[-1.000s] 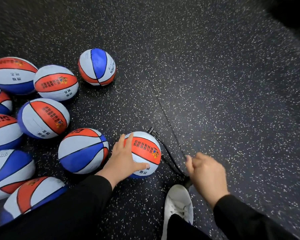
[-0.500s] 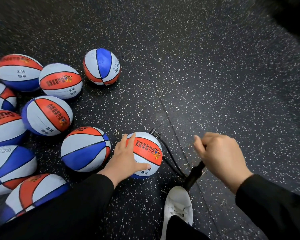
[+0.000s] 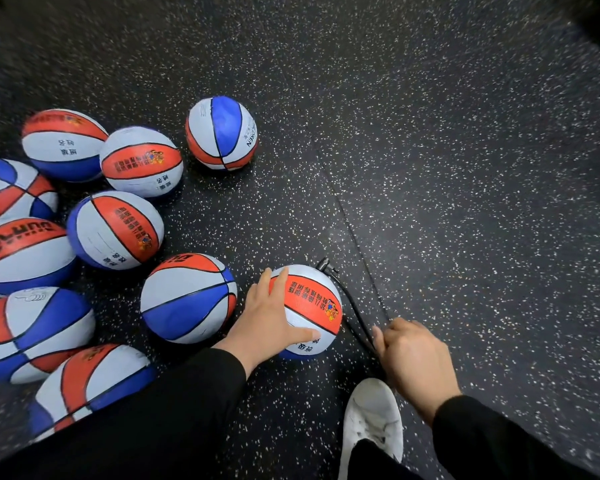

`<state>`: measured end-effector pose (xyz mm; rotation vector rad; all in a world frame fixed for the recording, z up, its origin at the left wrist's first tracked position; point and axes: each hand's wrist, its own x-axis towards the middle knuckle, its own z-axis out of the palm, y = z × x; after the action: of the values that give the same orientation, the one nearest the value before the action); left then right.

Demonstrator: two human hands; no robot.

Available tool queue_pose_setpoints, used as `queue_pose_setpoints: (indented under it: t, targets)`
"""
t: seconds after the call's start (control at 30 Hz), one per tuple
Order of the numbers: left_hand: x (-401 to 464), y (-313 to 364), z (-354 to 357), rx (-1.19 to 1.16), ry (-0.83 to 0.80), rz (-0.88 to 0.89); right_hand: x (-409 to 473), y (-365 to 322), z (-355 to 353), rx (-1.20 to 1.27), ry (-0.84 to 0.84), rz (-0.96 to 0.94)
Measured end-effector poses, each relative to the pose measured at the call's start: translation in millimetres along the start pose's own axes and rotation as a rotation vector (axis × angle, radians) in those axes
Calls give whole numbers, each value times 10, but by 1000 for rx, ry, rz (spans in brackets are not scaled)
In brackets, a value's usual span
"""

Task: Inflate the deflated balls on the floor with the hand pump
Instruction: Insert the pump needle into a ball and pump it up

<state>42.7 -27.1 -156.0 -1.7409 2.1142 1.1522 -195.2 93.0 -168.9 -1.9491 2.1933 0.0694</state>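
steadying the small red, white and blue rubber ball (image 3: 307, 311) on the speckled floor (image 3: 465, 202), the left hand (image 3: 274, 322) lay flat-fingered against it. beside it, a thin black hose (image 3: 355, 315) led to the right hand (image 3: 414, 360), curled round the hidden pump handle, low in a stroke; next probably called for raising it.

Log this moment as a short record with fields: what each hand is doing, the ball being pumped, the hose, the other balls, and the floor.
left hand: left hand rests on the ball, fingers spread over its near-left side
right hand: right hand curled round the pump handle, which it hides
ball: ball on the floor, red panel up
hose: hose runs from the ball's far side to the right hand
other balls: nine more in view, clustered at left; lone ball sits apart, farther off
shoe: shoe below the right hand
floor: floor dark, speckled
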Motion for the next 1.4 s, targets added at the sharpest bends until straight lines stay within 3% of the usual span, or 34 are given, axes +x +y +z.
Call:
queue_pose_setpoints:
  t: [0.17, 0.3, 0.4, 0.57, 0.7, 0.83, 1.03, 1.17, 1.4]
  targets:
    - [28, -57, -12, -15, -20, 1, 278, 13, -412, 6, -312, -33]
    - [22, -123, -58, -55, -49, 21, 806, -7, -708, 157, -298, -28]
    - [41, -141, -87, -158, 3, 9, 1215, -152, -642, 353, -414, 8]
    - [77, -174, -51, -253, 91, 28, 1586, -350, -316, 449, -604, 97]
    - [107, -243, -25, -311, 46, 14, 1675, -450, -235, 512, -656, 195]
    - [132, -335, 25, -324, -49, -2, 1704, -463, -236, 830, -752, 392]
    - [109, -360, 37, -313, -56, 26, 1714, -369, -244, 714, -962, 447]
    - [79, -394, 60, -276, -60, 52, 1663, -403, -260, 839, -972, 495]
    - [74, -339, 57, -316, -59, 37, 1596, -459, -266, 913, -805, 502]
